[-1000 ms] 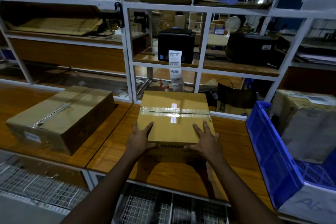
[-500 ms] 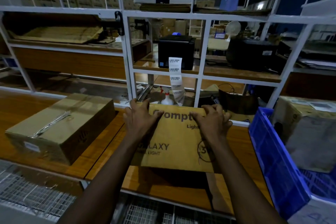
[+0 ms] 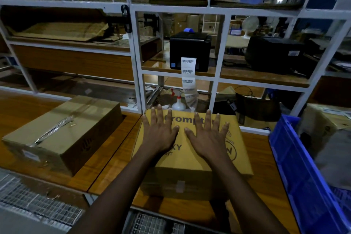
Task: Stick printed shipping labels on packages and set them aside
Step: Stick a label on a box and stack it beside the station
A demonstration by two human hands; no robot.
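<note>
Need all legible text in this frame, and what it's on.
"rompt": box top, between left hand and right hand; the rest is covered.
"XY", with "HT" beneath: box top, by the left hand.
Circled mark by the right hand: unclear.
Label strip from the printer: barcodes, text too small.
Sticker on the left box: blurred.

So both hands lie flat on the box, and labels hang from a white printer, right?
No: in the head view the printer is black. The left hand and right hand lie flat on the box, and labels hang from it.
</note>
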